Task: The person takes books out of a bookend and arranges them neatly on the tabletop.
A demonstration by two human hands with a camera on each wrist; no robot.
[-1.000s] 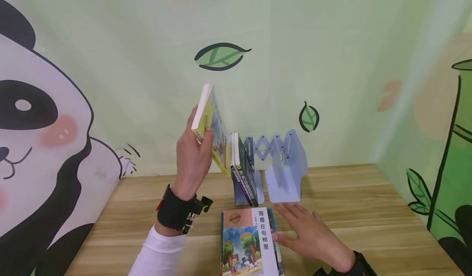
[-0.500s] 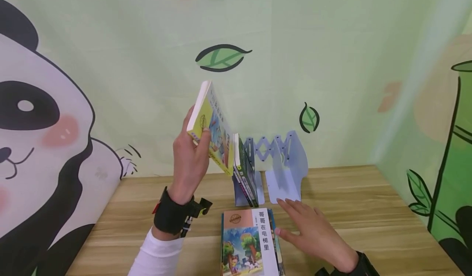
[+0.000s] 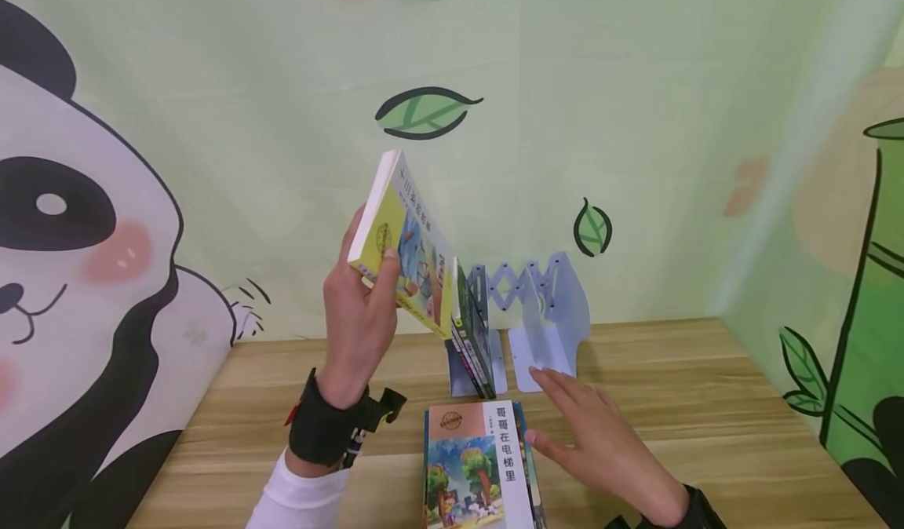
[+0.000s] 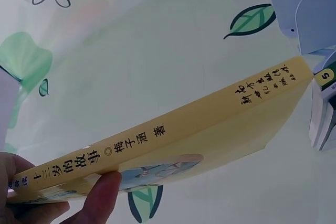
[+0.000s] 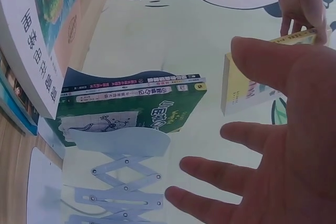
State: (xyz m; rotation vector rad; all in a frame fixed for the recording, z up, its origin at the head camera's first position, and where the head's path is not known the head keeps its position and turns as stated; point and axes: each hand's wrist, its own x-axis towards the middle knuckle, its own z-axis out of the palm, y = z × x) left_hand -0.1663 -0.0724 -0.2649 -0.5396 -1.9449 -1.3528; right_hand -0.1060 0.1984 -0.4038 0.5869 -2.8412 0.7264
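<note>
My left hand grips a yellow paperback book between thumb and fingers. The book is tilted in the air, its lower right end beside several upright books in a pale blue expandable bookend rack. In the left wrist view the yellow spine carries dark printed characters. My right hand hovers with fingers spread and nothing held, just right of a stack of flat books. Green-covered books lean at the rack's left end in the right wrist view.
A wood-grain table carries the rack and the book stack. Behind it hangs a green cloth backdrop printed with leaves and a panda. The rack's right section holds no books.
The left hand has shifted slightly left and turned the yellow book so more of its front cover faces the head view. The right hand has moved a little up, away from the stack.
</note>
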